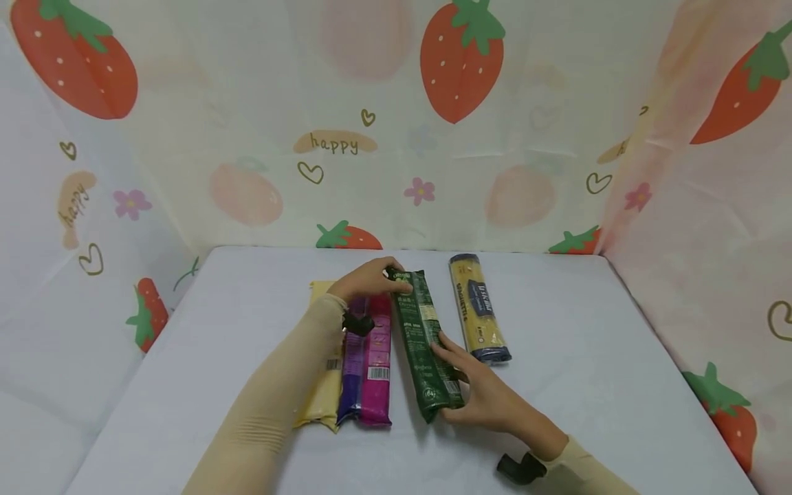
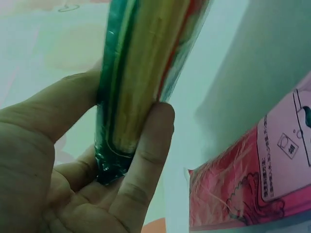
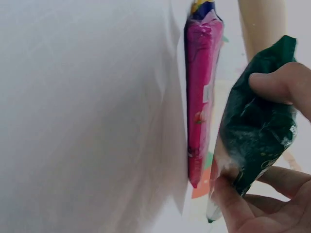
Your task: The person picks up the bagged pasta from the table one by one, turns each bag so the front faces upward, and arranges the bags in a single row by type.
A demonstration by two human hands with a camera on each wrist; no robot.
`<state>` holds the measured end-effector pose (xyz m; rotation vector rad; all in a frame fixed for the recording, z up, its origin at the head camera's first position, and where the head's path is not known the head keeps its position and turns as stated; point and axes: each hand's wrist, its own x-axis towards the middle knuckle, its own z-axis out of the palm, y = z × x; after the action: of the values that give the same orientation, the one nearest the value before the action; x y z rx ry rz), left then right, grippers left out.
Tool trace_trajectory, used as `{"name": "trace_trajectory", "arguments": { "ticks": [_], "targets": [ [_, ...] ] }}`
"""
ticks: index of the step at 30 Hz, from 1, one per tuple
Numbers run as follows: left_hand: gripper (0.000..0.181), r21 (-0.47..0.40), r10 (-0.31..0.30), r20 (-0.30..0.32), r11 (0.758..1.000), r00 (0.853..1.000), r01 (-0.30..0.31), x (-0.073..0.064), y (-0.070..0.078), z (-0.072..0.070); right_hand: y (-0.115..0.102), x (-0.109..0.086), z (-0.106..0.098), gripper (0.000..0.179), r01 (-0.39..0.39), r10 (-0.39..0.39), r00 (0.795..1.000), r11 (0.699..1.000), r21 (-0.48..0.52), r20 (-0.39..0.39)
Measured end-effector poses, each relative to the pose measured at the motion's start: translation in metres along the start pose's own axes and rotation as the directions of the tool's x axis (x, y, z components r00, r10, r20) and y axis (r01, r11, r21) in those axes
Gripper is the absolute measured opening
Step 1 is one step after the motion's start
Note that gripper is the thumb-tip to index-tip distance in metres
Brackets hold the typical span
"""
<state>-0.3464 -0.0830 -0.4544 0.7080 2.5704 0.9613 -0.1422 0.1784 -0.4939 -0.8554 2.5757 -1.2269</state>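
Both hands hold a long green pasta packet (image 1: 421, 344) above the table. My left hand (image 1: 369, 278) pinches its far end; in the left wrist view the thumb and fingers lie on either side of the packet (image 2: 131, 87), where yellow pasta shows through a clear window. At the near end my right hand (image 1: 485, 392) grips the packet, its thumb on the crumpled green wrapper (image 3: 262, 111) in the right wrist view. Just left of it lie a magenta packet (image 1: 377, 371), a purple packet (image 1: 353, 371) and a pale yellow packet (image 1: 324, 392), side by side, partly covered by the left arm.
To the right of the green packet, a yellow and blue spaghetti packet (image 1: 478, 309) lies on the white table (image 1: 575, 385). Strawberry-patterned cloth (image 1: 396, 172) hangs as walls behind and on both sides of the table.
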Motion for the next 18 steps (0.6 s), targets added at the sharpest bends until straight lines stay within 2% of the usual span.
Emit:
{"name": "trace_trajectory", "arguments": {
  "ticks": [6,10,12,14,18],
  "targets": [
    [0.051,-0.086,-0.001,-0.042,0.996,0.999,-0.002,-0.002,-0.005,-0.003,-0.001,-0.001,0.0,0.097,0.033,-0.033,0.999,0.994,0.107,0.0],
    [0.046,-0.234,0.0,-0.038,0.972,0.999,-0.009,-0.004,-0.007,-0.004,-0.001,-0.002,0.0,0.096,0.048,-0.046,0.999,0.986,0.158,-0.018],
    [0.047,-0.332,-0.009,-0.02,0.943,1.0,0.002,-0.004,-0.008,-0.003,-0.001,-0.002,0.0,0.096,0.059,-0.054,0.998,0.981,0.186,-0.029],
    [0.049,-0.43,-0.025,-0.004,0.902,1.0,0.021,-0.005,-0.01,-0.002,0.0,-0.002,0.001,0.095,0.072,-0.065,0.997,0.973,0.219,-0.039],
    [0.046,-0.6,-0.023,0.017,0.8,1.0,0.028,-0.004,-0.014,0.0,-0.001,-0.002,0.002,0.095,0.082,-0.07,0.996,0.954,0.288,-0.052]
  ]
}}
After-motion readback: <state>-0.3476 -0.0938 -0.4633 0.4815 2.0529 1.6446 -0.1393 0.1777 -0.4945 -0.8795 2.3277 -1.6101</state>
